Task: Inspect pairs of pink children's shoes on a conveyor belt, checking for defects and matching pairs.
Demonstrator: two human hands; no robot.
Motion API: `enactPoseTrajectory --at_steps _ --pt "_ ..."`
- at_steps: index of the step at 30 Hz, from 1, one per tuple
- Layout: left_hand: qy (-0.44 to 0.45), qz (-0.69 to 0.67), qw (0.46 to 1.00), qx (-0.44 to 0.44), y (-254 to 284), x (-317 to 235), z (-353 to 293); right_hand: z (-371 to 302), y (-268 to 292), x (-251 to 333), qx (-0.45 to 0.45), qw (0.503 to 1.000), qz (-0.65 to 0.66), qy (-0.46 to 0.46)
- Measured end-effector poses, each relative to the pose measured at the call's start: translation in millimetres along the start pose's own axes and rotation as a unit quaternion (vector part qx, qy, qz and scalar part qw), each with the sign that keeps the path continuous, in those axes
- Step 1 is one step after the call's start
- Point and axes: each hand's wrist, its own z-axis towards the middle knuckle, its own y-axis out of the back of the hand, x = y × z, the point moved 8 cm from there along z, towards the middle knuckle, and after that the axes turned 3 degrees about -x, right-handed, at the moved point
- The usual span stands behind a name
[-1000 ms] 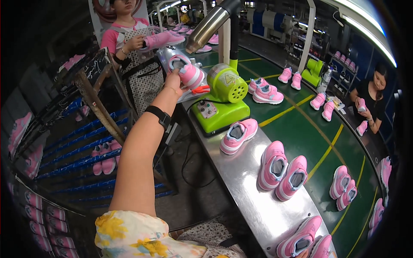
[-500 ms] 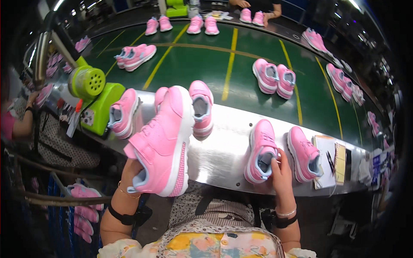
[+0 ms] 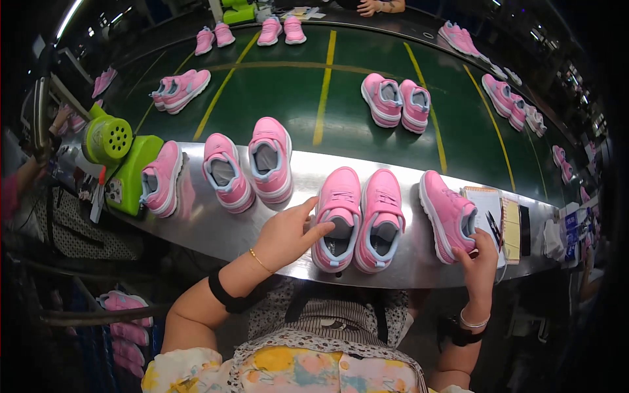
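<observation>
Two pink sneakers with white soles stand side by side on the metal ledge in front of me. My left hand (image 3: 288, 230) is at the left sneaker (image 3: 341, 190) of this pair, thumb over its collar and forefinger along its outer side. The other sneaker (image 3: 381, 196) of the pair stands close against it, with no hand on it. Farther right, my right hand (image 3: 479, 261) pinches the heel of a single pink sneaker (image 3: 445, 208), which points away from me. Its lower fingers are partly hidden.
More pink sneakers (image 3: 270, 160) stand on the metal ledge (image 3: 308, 171) to the left, near a lime-green machine (image 3: 128, 173). Several pairs rest on the green conveyor (image 3: 262, 98) with yellow lines. A notebook (image 3: 481, 209) with pens lies at right. A co-worker's hand (image 3: 370, 8) shows at the far side.
The sneaker raised in my left hand now stands on the ledge beside the other one. My right hand has moved right, from that neighbouring sneaker to the single one.
</observation>
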Motion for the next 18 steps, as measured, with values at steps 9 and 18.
enactPoseTrajectory --at_steps 9,18 --pt "-0.049 0.358 0.918 -0.163 60 45 28 46 -19 214 0.016 0.938 0.254 0.237" --pt "0.021 0.260 0.961 -0.088 140 106 -22 -22 -235 319 0.363 0.837 -0.010 0.409"
